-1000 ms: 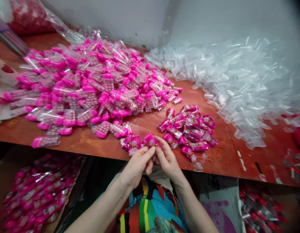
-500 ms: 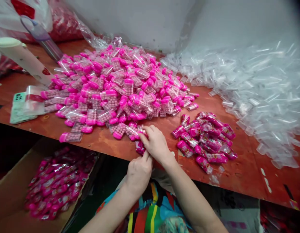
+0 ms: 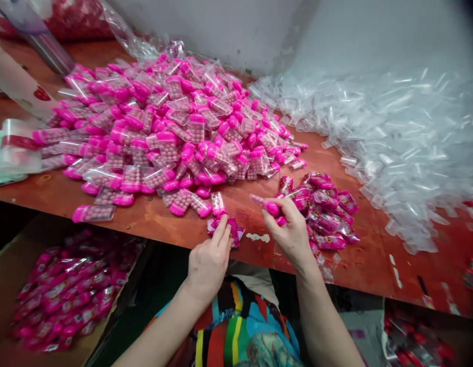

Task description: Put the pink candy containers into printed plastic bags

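With right fingers (image 3: 289, 205) gripping a pink-capped vial (image 3: 272, 208), wrappers (image 3: 237, 235) beneath left fingers (image 3: 221, 228), their hold unclear, could slip off the table (image 3: 152, 221) if nudged.

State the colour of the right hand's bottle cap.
Bright pink; the cap shows best in head view.

On the table (image 3: 368, 260), a bottle heap (image 3: 159, 132) covers the left part; a tube heap (image 3: 393, 132) lies toward the back right. Before these 2, nearer the front edge, lie wrapped packs (image 3: 328, 204), with sachets (image 3: 237, 233) to their left. Below that edge, left, a box (image 3: 6, 265) holds other packs (image 3: 68, 295).
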Motion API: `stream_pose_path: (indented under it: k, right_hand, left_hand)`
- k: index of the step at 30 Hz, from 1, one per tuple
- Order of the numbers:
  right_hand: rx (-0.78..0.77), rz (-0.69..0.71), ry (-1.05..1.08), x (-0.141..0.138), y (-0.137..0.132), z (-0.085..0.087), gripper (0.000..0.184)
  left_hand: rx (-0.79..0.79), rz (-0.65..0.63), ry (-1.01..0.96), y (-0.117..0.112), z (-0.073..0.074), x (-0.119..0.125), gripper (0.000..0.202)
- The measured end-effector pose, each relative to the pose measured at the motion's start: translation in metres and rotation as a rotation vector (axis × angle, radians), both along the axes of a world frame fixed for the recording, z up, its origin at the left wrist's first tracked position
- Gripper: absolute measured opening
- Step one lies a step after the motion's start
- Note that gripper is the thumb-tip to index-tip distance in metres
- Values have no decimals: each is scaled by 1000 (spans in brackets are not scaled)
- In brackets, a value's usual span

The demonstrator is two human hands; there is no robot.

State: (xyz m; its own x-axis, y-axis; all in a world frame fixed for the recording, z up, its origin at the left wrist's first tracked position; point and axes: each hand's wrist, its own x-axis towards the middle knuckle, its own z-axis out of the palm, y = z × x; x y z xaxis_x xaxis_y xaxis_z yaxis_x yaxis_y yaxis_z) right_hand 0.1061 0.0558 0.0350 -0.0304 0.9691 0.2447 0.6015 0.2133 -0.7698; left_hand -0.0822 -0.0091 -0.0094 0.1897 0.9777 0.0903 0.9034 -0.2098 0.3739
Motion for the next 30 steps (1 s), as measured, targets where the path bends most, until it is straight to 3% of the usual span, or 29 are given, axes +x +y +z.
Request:
stream_pose_path:
  k: [5, 8, 14, 18, 21, 24, 27, 30]
  right_hand:
    - [-161, -151, 589, 10, -26, -22, 15]
    - [-212, -162, 808, 3, -42, -38, 15]
    - [-393, -72, 1070, -18, -64, -43, 16]
    - [-420, -31, 1060, -22, -64, -37, 17]
    - [-419, -72, 1052, -18, -62, -35, 23]
    - [-430, -119, 1086, -10, -62, -36, 27]
    - [-489, -119, 1183, -3, -65, -36, 31]
    - [-576, -49, 1307, 0, -67, -34, 30]
  left_hand:
    - [73, 3, -130, 1, -7, -1, 34]
    - [92, 2, -196, 1, -8, 0, 31]
    - [169, 10, -277, 1, 9, 7, 28]
    - [168, -75, -270, -3, 21, 20, 29]
    - [140, -76, -402, -6, 24, 31, 29]
    - [35, 71, -669, -5, 24, 40, 34]
    - [-271, 244, -949, -2, 25, 42, 34]
    - [-570, 214, -1100, 1, 29, 42, 29]
